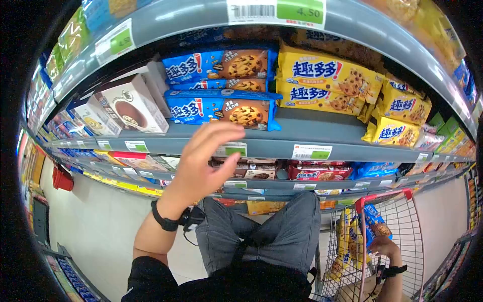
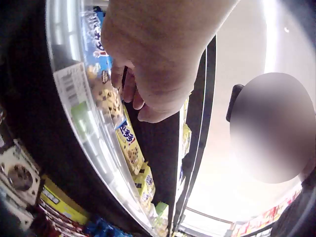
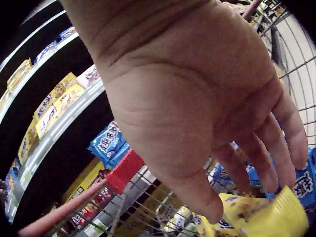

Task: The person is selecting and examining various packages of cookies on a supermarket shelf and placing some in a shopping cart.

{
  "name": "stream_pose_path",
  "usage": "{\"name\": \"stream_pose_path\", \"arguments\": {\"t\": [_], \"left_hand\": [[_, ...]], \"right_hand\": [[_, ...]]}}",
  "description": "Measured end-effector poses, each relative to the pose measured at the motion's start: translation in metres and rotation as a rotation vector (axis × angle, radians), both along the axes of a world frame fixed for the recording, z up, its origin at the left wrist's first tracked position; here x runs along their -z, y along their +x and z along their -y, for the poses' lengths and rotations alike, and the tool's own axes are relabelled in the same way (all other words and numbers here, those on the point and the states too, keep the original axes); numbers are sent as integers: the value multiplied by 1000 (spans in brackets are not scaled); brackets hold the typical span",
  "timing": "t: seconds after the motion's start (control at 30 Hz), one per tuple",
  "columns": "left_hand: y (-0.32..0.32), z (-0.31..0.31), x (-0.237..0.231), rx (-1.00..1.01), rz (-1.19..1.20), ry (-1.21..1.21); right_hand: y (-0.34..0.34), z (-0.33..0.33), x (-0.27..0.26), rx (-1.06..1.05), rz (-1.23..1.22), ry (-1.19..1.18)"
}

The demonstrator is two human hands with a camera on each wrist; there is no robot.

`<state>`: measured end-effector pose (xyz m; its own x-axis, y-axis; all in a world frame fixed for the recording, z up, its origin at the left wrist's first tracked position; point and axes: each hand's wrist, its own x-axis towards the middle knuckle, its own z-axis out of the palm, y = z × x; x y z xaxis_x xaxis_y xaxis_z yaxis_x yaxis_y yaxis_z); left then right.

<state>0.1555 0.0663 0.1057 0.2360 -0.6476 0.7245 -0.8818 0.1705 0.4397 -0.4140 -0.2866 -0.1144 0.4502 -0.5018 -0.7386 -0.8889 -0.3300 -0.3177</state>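
The stack of blue, oblong, plastic-film cookie packets sits on the grey metal shelf, and I take it as my landmark. Just in front of its lower edge I have the left hand, fingers loosely bent, thumb standing well apart, nothing in its hold. The fingertips overlap the lowest packet in the head view, but I can't tell whether they touch it. Right beside the stack, on its right, lie glossy yellow cookie packets; near it on the left stands a white cardboard carton with a brown cup printed on it.

Well below the stack and to its right is the wire shopping cart with red trim, holding a blue film packet and several yellow film packets. The right hand is over these, fingers spread and nearly straight, gripping nothing I can make out; contact is unclear to me.

I judge the step in hand to be handling packets at shelf and cart together, though I can't tell which way they travel. To my mind, the next move calls for the right fingers to close around one packet cleanly, clear of the wire, and for the left to steady the stack.
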Motion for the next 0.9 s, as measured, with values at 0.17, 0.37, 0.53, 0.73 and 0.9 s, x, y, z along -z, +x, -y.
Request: {"name": "stream_pose_path", "arguments": {"t": [0.17, 0.37, 0.53, 0.73, 0.9], "left_hand": [[27, 4, -29, -268, 375, 66], [41, 10, -36, -326, 426, 200], [43, 11, -34, -324, 406, 220], [39, 10, -34, -340, 416, 275], [34, 8, -38, -332, 399, 298]], "right_hand": [[86, -30, -96, 362, 535, -223], [168, -77, -148, 230, 894, -271], [230, -122, -160, -174, 941, -99], [288, -159, -153, -439, 983, 157], [309, -174, -142, -513, 1002, 216]]}}
